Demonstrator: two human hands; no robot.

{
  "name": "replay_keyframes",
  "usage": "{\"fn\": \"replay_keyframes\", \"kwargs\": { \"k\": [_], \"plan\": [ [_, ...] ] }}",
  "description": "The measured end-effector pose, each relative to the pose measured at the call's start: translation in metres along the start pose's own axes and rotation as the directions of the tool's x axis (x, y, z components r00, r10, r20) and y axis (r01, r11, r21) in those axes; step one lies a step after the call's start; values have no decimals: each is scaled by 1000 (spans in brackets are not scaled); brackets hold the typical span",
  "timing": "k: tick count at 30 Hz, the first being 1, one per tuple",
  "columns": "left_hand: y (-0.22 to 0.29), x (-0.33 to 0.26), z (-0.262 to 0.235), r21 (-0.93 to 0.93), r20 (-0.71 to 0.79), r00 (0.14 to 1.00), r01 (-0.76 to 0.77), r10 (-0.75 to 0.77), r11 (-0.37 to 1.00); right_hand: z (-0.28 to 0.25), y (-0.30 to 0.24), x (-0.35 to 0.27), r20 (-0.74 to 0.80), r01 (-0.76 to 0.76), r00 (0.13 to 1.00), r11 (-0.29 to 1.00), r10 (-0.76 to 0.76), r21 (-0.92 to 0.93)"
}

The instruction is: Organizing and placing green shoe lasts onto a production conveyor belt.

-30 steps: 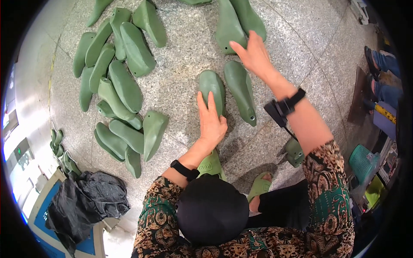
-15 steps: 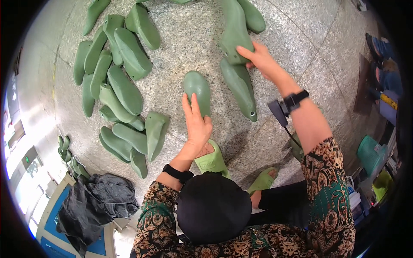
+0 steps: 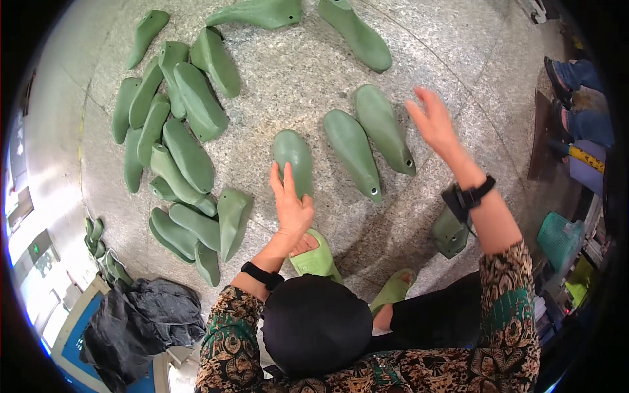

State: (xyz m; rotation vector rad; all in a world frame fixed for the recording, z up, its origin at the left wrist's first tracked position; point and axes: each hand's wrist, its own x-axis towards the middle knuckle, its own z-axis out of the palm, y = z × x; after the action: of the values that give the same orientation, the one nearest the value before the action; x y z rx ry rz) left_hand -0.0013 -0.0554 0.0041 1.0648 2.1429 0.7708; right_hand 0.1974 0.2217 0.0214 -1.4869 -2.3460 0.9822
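My left hand (image 3: 291, 209) is closed around the near end of a green shoe last (image 3: 293, 154), two fingers lying along its surface. My right hand (image 3: 434, 124) is raised with its fingers apart and nothing in it. Just left of it, a second green shoe last (image 3: 383, 124) rests on the floor, the holed end towards me. Side by side with that one lies another shoe last (image 3: 350, 147), pointing the same way.
Several green shoe lasts (image 3: 190, 154) lie clustered on the speckled floor at the left. More are at the top, including one shoe last (image 3: 357, 36). Another last (image 3: 451, 232) sits by my right forearm. A black plastic bag (image 3: 144, 321) is at lower left; another person's legs (image 3: 586, 98) show at right.
My right hand has let go of a shoe last, now lying beside the other on the floor, and has drawn off to the right. My left hand keeps its shoe last, shifted slightly left.
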Motion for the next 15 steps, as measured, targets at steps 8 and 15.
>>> {"fn": "replay_keyframes", "kwargs": {
  "k": [8, 15],
  "plan": [
    [16, 7, 13, -22, 4, 1000, -24, 24, 999, 74, -15, 142, -181, -12, 982, 929, -59, -369],
    [8, 4, 7, -43, 8, 998, 59, -59, 997, 27, -13, 109, 256, -160, 962, 952, 91, 263]
  ]
}}
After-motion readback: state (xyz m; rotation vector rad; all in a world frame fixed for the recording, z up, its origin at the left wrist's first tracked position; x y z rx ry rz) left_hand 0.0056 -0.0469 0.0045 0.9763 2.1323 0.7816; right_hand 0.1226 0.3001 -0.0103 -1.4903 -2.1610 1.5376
